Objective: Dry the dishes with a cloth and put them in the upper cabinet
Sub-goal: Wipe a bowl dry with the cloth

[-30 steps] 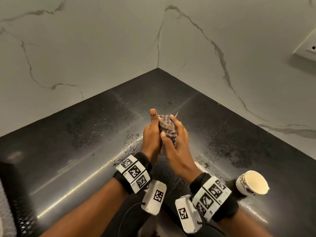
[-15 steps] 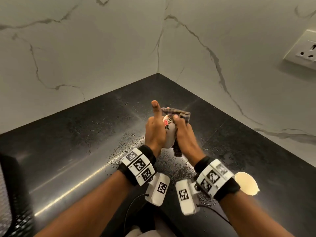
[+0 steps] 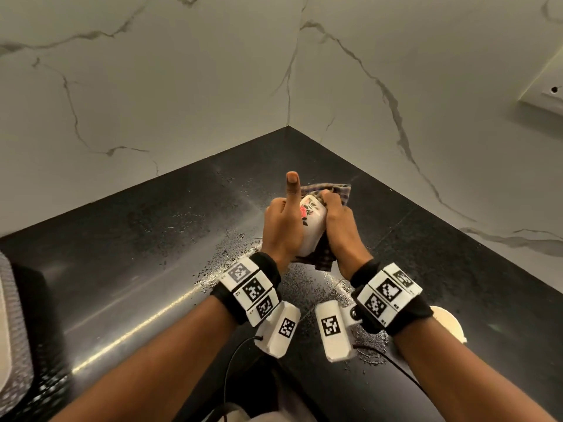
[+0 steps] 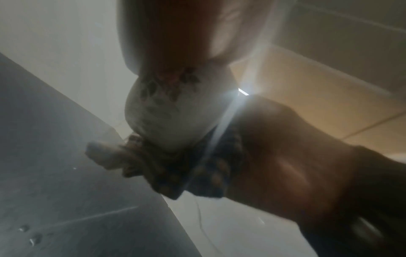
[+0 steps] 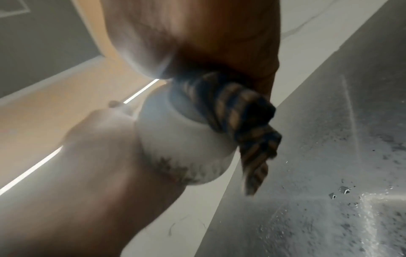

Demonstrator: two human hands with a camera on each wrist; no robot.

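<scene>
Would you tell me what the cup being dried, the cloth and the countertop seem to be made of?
Cup: likely glazed ceramic, smooth white with a printed floral motif.
Cloth: woven fabric, probably cotton; checked pattern, soft folds.
Countertop: polished dark stone, perhaps granite; it reflects light and beads water.

A white cup with a red and dark floral print is being held above the wet black counter between both hands, while a dark checked cloth is wrapping its right side and hanging below it, bunched
</scene>
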